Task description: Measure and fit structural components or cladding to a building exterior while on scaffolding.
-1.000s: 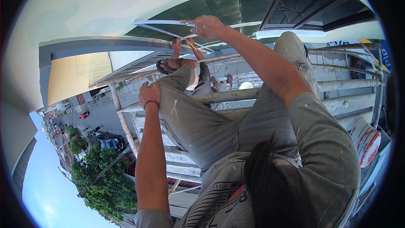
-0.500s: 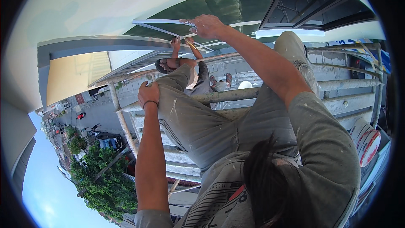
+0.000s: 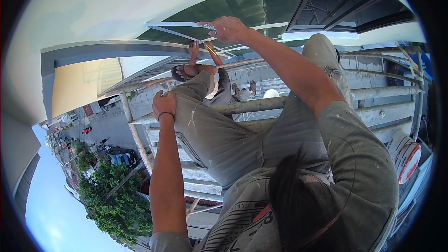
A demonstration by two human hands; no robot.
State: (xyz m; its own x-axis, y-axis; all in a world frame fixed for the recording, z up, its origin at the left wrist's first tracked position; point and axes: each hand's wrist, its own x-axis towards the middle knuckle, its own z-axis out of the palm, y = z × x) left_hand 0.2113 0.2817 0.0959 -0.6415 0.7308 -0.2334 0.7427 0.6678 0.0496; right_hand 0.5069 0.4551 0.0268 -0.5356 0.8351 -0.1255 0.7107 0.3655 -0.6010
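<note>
My right hand (image 3: 227, 29) reaches up to the wall, its index finger laid along the end of a long white strip (image 3: 172, 24) and its thumb bent under it. The strip lies across the dark green painted part of the wall (image 3: 242, 7). A second, thinner strip with small marks (image 3: 175, 33) slants down from the first one's far end. My left hand (image 3: 164, 104), a dark band at its wrist, rests over my bent left knee with nothing in it. Below the strips, another person's hands (image 3: 194, 49) are raised to the wall, a gold-coloured item (image 3: 212, 50) beside one of them.
I sit on metal scaffolding with rails (image 3: 252, 106) and slatted planks (image 3: 387, 112). Dark-framed windows (image 3: 350, 4) are at upper right, a grey ledge (image 3: 107, 50) at left. A white and red bucket (image 3: 409, 161) stands at right. Far below lie the street and a tree (image 3: 114, 198).
My hands and the white strip have hardly moved. Far below, a small red shape on the street has shifted slightly left.
</note>
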